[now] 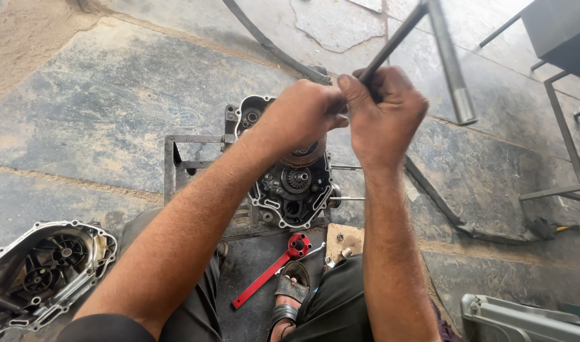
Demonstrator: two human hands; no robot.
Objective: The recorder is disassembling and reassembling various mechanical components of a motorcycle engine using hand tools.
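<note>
We are gripping a long dark T-handle wrench (391, 44) with our right hand (383, 117) clenched round its shaft, left hand (300, 114) closing beside it, greasy open engine case (293, 187) sitting just below both hands, gears showing.

Both bare forearms reach up from six o'clock, converging near twelve o'clock. The left hand (302, 113) is curled into a fist, knuckles up, pressed against the right hand (385, 114), whose fingers are clenched tight, thumb at ten o'clock.
</note>
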